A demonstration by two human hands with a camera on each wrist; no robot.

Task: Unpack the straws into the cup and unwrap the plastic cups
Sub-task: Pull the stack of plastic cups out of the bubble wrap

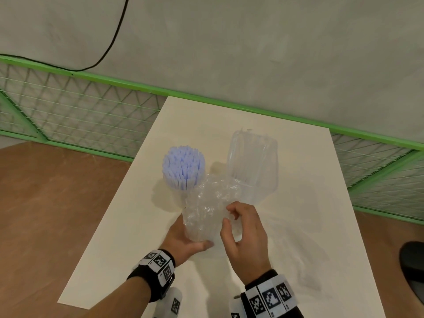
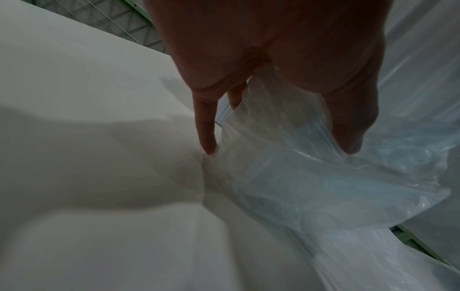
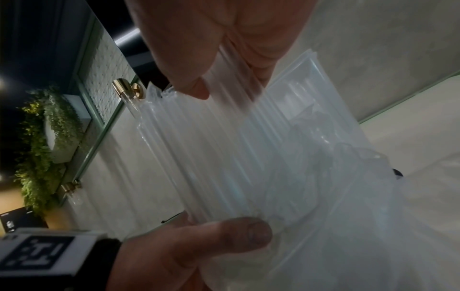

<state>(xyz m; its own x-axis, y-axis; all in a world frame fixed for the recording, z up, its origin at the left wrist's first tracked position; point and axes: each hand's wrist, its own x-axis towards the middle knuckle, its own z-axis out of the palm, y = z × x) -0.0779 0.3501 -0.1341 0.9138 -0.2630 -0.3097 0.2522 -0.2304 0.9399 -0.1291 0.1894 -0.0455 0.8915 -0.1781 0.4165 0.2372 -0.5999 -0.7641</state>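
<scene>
A clear cup packed with pale blue straws [image 1: 183,167] stands upright on the white table [image 1: 305,226]. In front of it is a stack of clear plastic cups in crinkled plastic wrap [image 1: 206,212] [image 2: 323,187] [image 3: 248,157], tilted away from me. My left hand [image 1: 189,239] [image 2: 281,151] grips the stack's near end from below, thumb on its side. My right hand [image 1: 231,220] [image 3: 231,82] is at the stack's right side, its curled index finger and thumb pinching the loose wrap. The cups' rims are hidden under the bunched wrap.
A clear, empty-looking plastic box [image 1: 252,164] stands right of the straw cup, just behind the wrapped stack. A green mesh fence [image 1: 80,111] runs behind the table. A dark object [image 1: 413,267] sits at the right edge, past the table.
</scene>
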